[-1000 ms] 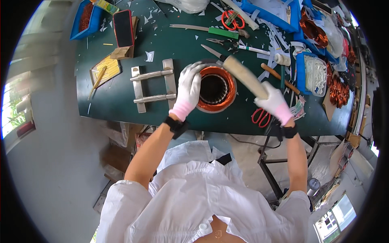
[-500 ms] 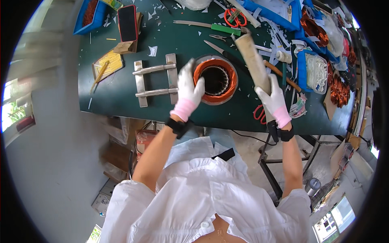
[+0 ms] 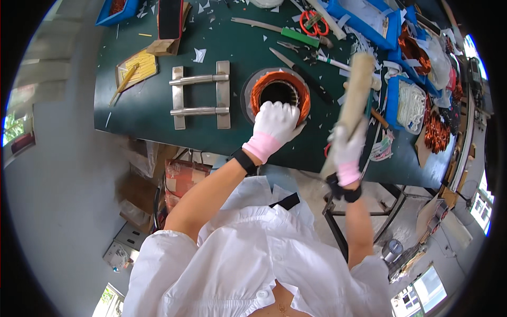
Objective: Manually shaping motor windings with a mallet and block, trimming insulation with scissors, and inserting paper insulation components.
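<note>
A motor stator with an orange copper winding ring (image 3: 259, 87) stands on the table in front of me, its dark round bore facing up. My left hand (image 3: 275, 122), in a white glove with a pink cuff, is closed over the near rim, fingers curled into the bore. To the right, my gloved right hand (image 3: 348, 145) grips a thick, pale, wood-like bar (image 3: 357, 87) near its lower part. The bar is tilted, held apart from the stator, and blurred by motion.
Left of the stator lies a metal frame with two rods (image 3: 223, 95). Beyond are a knife (image 3: 301, 73), red-handled scissors (image 3: 313, 24) and a green-handled tool (image 3: 300, 37). Blue bins (image 3: 392, 103) line the right. A yellow tray (image 3: 141, 67) and phone (image 3: 169, 20) sit left.
My left hand has moved from the stator's left side to its near rim and curled over it. My right hand has shifted slightly left and nearer me, tilting the bar the other way.
</note>
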A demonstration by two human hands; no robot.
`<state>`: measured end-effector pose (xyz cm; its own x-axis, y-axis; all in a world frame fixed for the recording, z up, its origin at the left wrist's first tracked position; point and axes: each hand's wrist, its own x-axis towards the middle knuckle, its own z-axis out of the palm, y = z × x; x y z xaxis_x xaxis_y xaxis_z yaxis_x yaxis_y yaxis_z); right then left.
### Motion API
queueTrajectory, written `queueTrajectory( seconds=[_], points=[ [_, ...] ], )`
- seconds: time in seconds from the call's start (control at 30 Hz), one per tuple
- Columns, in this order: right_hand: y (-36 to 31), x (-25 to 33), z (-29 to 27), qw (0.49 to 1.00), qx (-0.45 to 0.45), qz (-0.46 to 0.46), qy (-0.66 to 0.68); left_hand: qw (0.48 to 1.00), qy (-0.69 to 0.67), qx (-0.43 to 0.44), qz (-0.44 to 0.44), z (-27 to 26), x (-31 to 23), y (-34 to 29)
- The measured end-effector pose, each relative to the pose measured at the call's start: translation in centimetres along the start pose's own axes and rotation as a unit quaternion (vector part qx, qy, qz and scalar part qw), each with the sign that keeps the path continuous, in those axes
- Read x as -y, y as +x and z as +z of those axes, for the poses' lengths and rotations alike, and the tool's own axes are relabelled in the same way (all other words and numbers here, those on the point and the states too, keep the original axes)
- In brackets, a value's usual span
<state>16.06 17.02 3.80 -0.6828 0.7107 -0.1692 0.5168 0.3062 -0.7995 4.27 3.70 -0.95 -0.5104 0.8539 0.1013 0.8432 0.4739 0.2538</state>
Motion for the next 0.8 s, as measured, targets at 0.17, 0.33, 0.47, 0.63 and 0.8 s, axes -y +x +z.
queueTrajectory(
  seconds=[0.17, 0.33, 0.47, 0.63, 0.8],
  points=[
    [0.7, -1.4, 0.7, 0.980, 0.178, 0.089, 0.009, 0.995, -0.026, -0.015, 0.097, -0.3, 1.7, 0.2],
    [-1.0, -3.3, 2.7, 0.923, 0.210, 0.182, 0.265, 0.971, -0.058, 0.012, 0.231, -1.2, 4.4, 0.9],
    [1.1, -1.9, 0.6, 0.979, 0.178, 0.100, 0.021, 0.980, 0.006, 0.064, 0.189, -1.6, 3.1, 1.7],
    [-0.9, 4.4, -2.4, 0.983, -0.120, -0.141, 0.022, 0.988, 0.155, -0.012, -0.021, 0.4, -2.1, 0.2],
    [2.2, -0.7, -0.9, 0.952, 0.149, -0.091, -0.251, 0.989, 0.134, -0.011, 0.058, 0.6, -0.9, -0.4]
  ],
)
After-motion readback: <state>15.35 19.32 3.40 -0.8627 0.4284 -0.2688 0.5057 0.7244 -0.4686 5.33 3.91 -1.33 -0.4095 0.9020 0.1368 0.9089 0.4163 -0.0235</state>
